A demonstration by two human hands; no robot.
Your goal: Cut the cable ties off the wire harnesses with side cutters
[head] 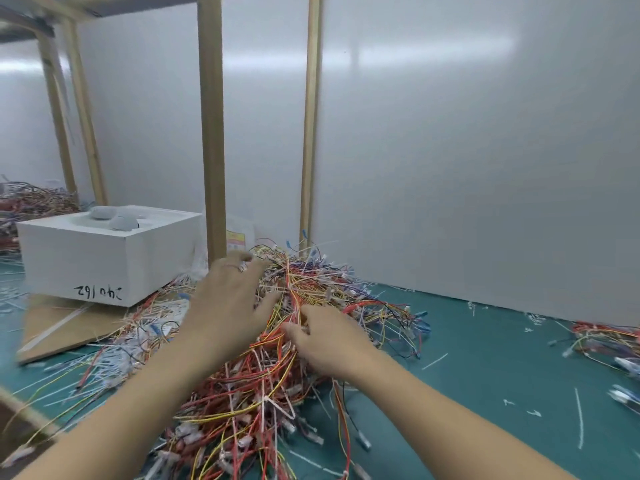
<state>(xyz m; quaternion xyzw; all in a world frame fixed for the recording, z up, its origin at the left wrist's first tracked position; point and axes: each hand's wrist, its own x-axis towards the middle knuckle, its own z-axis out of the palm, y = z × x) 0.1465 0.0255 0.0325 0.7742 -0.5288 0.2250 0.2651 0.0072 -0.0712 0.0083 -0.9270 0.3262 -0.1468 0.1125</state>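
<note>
Both hands are down in a big tangled heap of wire harnesses point(273, 393), red, orange, yellow and white, which lies in the middle of the green desk point(485, 358). The left hand point(228, 299), a ring on one finger, lies flat on the far side of the heap with its fingers stretched out and spread. The right hand point(329, 341) is just beside it, its fingertips buried among orange strands. With the blur I cannot tell whether it holds any. To the left, a white box point(107, 251) sits on a cardboard sheet point(59, 323). White tie scraps point(579, 420) are strewn across the desk on the right.
</note>
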